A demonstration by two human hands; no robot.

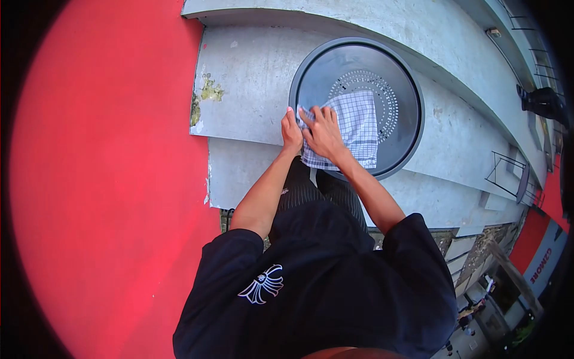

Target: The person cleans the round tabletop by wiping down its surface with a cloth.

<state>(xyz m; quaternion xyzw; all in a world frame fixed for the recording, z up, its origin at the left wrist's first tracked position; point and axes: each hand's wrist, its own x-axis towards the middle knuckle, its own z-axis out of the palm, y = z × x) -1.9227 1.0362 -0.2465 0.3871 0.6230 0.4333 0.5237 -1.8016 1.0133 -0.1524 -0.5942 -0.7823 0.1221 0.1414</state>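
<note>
A round dark grey tray-like top (399, 143) with a raised rim and rings of small perforations is in front of my legs, over the pale steps. My left hand (292, 133) is closed on its left rim, thumb uppermost. A white-and-blue checked cloth (359, 125) lies partly spread across the lower left of the surface. Pressed onto the cloth near the rim is my right hand (324, 134), its fingers bent and bunching the fabric. The cloth's lower edge hangs over the near rim. Whatever supports the round top from below is hidden.
Pale concrete steps (251, 78) run across, with chipped paint at their left end. A red wall (107, 179) rises on the left. At right are a thin metal frame (505, 173) and a person's dark-clothed legs (541, 103).
</note>
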